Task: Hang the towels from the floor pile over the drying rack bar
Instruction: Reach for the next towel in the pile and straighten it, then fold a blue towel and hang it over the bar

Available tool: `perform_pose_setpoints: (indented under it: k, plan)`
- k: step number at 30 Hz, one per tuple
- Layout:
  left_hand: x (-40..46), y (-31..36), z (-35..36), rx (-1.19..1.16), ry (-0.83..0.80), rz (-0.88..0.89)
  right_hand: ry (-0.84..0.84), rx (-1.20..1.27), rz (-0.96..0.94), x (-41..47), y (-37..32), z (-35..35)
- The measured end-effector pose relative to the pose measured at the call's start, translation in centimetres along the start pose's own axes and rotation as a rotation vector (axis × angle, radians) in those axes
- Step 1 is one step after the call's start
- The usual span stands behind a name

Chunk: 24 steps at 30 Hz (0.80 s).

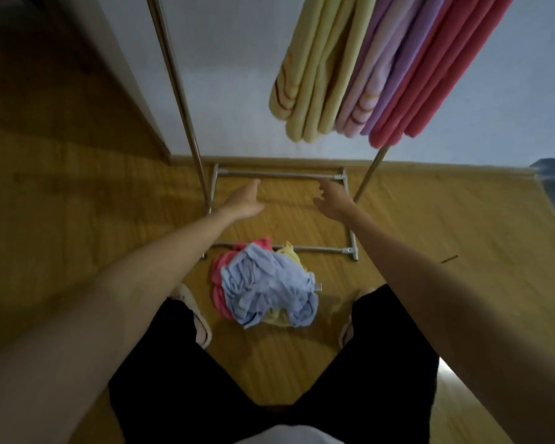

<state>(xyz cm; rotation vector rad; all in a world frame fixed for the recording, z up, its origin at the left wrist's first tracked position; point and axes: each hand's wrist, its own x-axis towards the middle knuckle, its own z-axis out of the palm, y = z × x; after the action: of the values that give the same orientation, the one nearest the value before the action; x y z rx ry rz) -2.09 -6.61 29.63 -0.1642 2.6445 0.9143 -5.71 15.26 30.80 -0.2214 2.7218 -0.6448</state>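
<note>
A crumpled pile of towels lies on the wooden floor between my feet, a light blue one on top of pink and yellow ones. Yellow, lilac and pink towels hang folded from the rack's top bar, which lies out of view above. My left hand and my right hand are both stretched forward above the rack's base, fingers relaxed, holding nothing. Each hand is well apart from the pile and from the hanging towels.
The drying rack's metal uprights and floor frame stand against a white wall. My slippered feet flank the pile. A wooden door or panel is at the left.
</note>
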Motion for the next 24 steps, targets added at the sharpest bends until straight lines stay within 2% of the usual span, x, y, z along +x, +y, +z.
perform_pose_setpoints:
  k: [4,8,11,17,24]
  plan:
    - [-1.8,-7.2,6.2,0.015,-0.152,-0.138,-0.244,-0.077,0.034,-1.7,3.0,7.9]
    - [-3.0,-12.6,11.8,-0.015,-0.221,-0.113,-0.398,-0.080,0.060,-3.0,5.8,15.2]
    - [-3.5,-15.8,15.3,-0.033,-0.286,-0.160,-0.464,-0.069,0.062,-3.3,7.7,19.8]
    - [-1.2,-19.7,20.9,-0.062,-0.298,-0.175,-0.522,-0.063,0.068,-1.9,10.5,26.5]
    - [3.1,-22.5,27.2,0.054,-0.291,-0.193,-0.597,-0.036,0.133,0.6,14.1,32.7]
